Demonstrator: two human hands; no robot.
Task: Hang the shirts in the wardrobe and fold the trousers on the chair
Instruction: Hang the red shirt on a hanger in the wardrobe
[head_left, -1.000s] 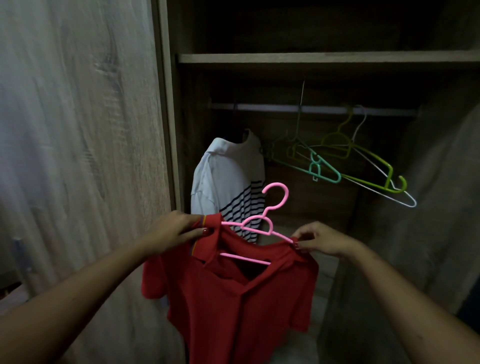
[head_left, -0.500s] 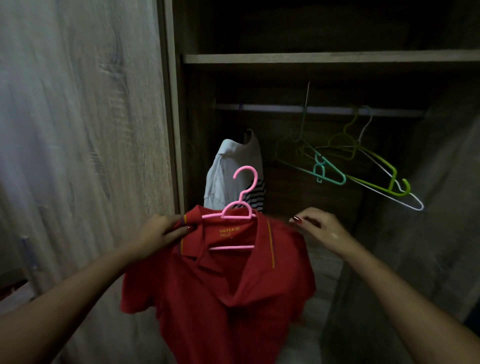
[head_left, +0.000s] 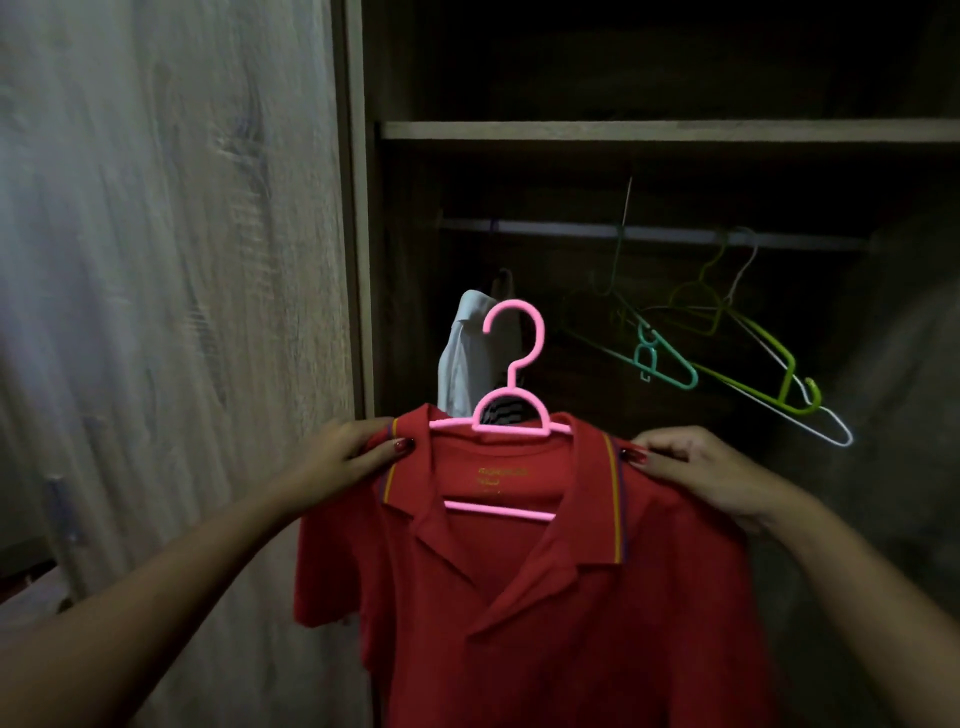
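In the dim wardrobe (head_left: 623, 130), a white shirt (head_left: 462, 353) and several bare hangers (head_left: 670, 364) hang on the rail (head_left: 571, 228). In front, the left grip (head_left: 348, 457) and right grip (head_left: 691, 467) each pinch a shoulder of the red shirt (head_left: 519, 597) on its pink hanger (head_left: 498, 511).

Red shirt (head_left: 545, 623) on pink hanger (head_left: 511, 415)

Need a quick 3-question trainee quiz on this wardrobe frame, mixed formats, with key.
1. True or false: the pink hanger already hooks over the rail.
2. What grips the red shirt at its shoulders? A) left hand and right hand B) right hand only C) neither hand
3. Fill in: the hung shirt behind the pink hanger is ___ with dark stripes.
Key: 1 false, its hook is below the rail; 2 A; 3 white.
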